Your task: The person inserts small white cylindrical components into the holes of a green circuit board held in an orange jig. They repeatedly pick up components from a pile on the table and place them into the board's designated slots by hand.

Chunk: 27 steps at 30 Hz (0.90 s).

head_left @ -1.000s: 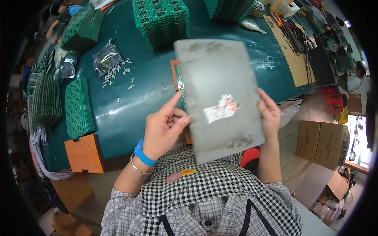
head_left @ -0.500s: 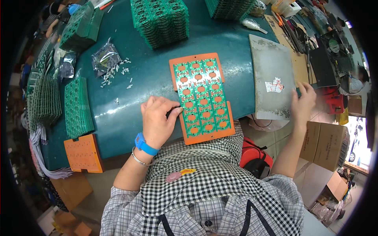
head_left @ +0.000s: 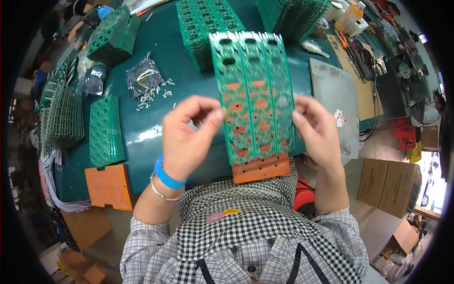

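A green circuit board panel [head_left: 248, 100] with rows of oval cutouts is tilted up in front of me, its far end raised and lined with white parts. My left hand [head_left: 191, 132] pinches its left edge between thumb and fingers. On the opposite edge, my right hand [head_left: 319, 132] grips it with thumb and fingertips. Beneath the panel lies an orange fixture plate [head_left: 263, 172], partly visible through the cutouts and sticking out at the near end. Motion blurs the panel slightly.
Stacks of green panels stand at the back [head_left: 195, 42], back right [head_left: 288, 19] and left [head_left: 107, 132]. A second orange plate [head_left: 109, 187] is at the table's left front. Small white parts [head_left: 150, 94] lie beside a plastic bag [head_left: 142, 75]. A grey board [head_left: 333, 85] sits at right.
The panel, flat on the orange plate before, is now lifted and tilted. My right hand has come left from the grey board to the panel's right edge.
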Available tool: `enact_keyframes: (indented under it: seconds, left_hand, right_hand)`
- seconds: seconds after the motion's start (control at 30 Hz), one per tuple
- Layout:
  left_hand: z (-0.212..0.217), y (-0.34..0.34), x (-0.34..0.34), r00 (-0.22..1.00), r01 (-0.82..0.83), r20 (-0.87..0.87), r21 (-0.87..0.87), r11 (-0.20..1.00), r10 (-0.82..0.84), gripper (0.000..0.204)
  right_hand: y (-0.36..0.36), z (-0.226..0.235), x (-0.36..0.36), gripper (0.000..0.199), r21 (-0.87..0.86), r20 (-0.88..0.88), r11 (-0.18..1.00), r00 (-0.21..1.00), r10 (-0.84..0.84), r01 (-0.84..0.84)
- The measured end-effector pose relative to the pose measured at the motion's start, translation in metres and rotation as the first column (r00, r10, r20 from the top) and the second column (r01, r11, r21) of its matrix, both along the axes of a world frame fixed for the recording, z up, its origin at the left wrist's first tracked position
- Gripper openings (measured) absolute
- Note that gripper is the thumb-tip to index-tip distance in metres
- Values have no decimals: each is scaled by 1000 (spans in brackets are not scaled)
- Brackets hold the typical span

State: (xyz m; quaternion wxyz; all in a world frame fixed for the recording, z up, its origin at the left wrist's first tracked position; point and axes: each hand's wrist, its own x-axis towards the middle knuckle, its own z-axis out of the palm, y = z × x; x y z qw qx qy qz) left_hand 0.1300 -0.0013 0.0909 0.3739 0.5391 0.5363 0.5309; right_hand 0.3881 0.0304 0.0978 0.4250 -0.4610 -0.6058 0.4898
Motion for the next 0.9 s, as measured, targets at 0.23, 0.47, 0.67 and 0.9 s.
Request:
enact_keyframes:
  seconds: [0.23,0.47,0.67,0.9]
  left_hand:
    - [24,127,-70,971,-178,-140,121,976,195,24]
    - [5,205,-95,915,-302,-281,-1,953,290,25]
    - [-14,211,-101,921,-316,-252,-39,948,297,25]
    - [-15,209,-97,938,-318,-163,-61,946,305,28]
  right_hand:
    - [153,36,-75,33,192,243,980,970,8,-56]
    - [231,30,-114,32,181,457,983,887,-70,-15]
    - [233,25,-125,34,146,509,989,858,-72,-4]
    - [238,12,-123,35,217,519,976,845,-125,12]
